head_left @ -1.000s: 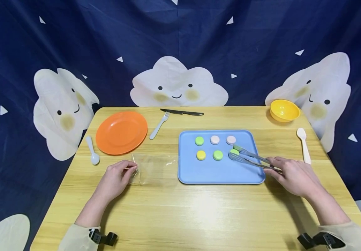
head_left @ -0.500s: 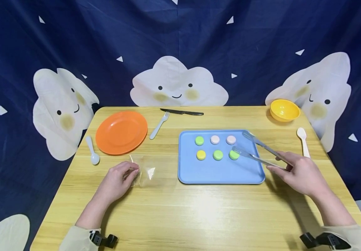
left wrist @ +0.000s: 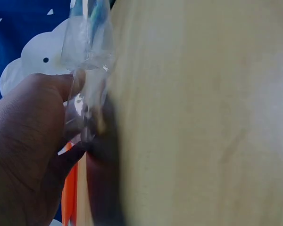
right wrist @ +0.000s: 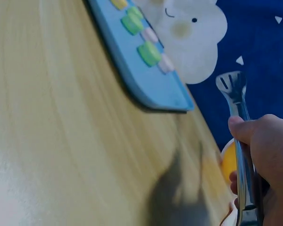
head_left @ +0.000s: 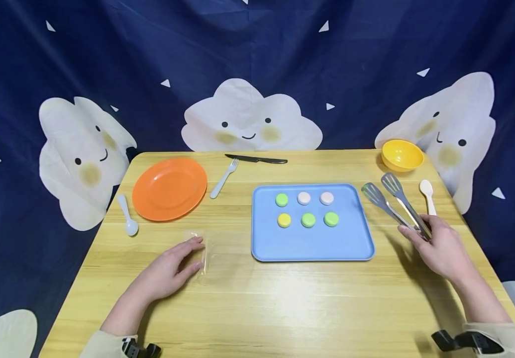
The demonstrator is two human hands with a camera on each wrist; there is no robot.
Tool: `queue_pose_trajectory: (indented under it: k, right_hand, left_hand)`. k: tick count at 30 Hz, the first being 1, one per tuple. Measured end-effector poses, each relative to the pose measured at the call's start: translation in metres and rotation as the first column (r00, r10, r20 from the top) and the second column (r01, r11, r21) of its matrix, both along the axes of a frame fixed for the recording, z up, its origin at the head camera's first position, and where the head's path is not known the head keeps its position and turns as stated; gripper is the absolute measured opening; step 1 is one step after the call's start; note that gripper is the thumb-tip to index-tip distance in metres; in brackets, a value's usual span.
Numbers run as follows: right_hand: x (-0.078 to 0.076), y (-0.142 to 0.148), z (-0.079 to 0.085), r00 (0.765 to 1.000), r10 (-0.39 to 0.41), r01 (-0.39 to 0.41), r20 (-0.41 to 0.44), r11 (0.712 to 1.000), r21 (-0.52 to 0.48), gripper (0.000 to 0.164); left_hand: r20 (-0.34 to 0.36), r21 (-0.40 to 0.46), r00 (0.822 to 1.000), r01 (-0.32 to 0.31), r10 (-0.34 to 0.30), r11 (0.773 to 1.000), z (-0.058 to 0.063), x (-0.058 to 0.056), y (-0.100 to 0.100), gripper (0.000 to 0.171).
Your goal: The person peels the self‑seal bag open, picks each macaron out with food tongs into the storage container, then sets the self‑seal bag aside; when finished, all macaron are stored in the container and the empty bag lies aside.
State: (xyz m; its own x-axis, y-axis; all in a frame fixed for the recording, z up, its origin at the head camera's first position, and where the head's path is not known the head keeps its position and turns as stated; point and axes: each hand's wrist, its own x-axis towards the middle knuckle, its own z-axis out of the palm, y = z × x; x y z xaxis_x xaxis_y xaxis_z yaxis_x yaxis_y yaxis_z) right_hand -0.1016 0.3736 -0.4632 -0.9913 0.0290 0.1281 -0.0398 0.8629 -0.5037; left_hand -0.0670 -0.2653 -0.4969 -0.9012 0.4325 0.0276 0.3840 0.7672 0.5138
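Observation:
My left hand (head_left: 172, 266) holds the edge of a clear plastic bag (head_left: 228, 251), thumb and fingers spread at its near end. The bag's film (left wrist: 89, 52) shows between thumb and fingers in the left wrist view; its far end is hard to make out. My right hand (head_left: 441, 248) grips metal tongs (head_left: 402, 204) to the right of the blue tray (head_left: 311, 248). The tongs' slotted ends stand apart with nothing between them. On the tray lie several macarons in two rows: green (head_left: 308, 220), pale pink (head_left: 304, 198) and yellow (head_left: 284, 220).
An orange plate (head_left: 169, 189) and a pale spoon (head_left: 127, 216) lie at the left. Behind lie a pale fork (head_left: 224, 179) and a black knife (head_left: 256, 159). A yellow bowl (head_left: 402, 155) and a white spoon (head_left: 427, 195) are at the right.
The tongs have left the tray's right-hand green macaron and moved right, off the tray, with nothing in them. My left hand's thumb and fingers have spread apart at the bag's edge.

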Motion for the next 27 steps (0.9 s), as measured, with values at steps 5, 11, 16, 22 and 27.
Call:
queue_pose_trajectory:
  k: [5,11,16,22,27]
  right_hand:
    - [-0.001,0.005,-0.015,1.000,-0.012,0.012,-0.010,1.000,0.016,0.054]
    - [-0.001,0.007,-0.028,0.999,-0.012,0.013,-0.038,0.999,0.035,0.045]
    - [0.003,0.009,-0.036,0.999,-0.030,0.031,-0.040,0.999,0.039,0.047]
    - [0.009,0.009,-0.042,0.998,-0.061,0.062,-0.034,0.997,0.037,0.066]
    - [0.008,0.007,-0.041,0.997,-0.073,0.073,-0.027,0.997,0.021,0.070]
  left_hand:
    - [0.035,-0.044,0.999,0.024,-0.022,0.999,-0.002,0.007,0.001,0.057]
    - [-0.004,-0.106,0.999,0.046,-0.047,0.993,-0.005,0.010,0.003,0.066]
    - [-0.053,-0.217,0.998,0.024,-0.036,0.976,-0.008,0.011,0.001,0.076]
    - [-0.085,-0.280,0.996,-0.020,-0.004,0.960,-0.007,0.006,-0.002,0.086]
    - [-0.132,-0.257,0.991,-0.045,0.011,0.965,0.001,0.001,-0.003,0.082]
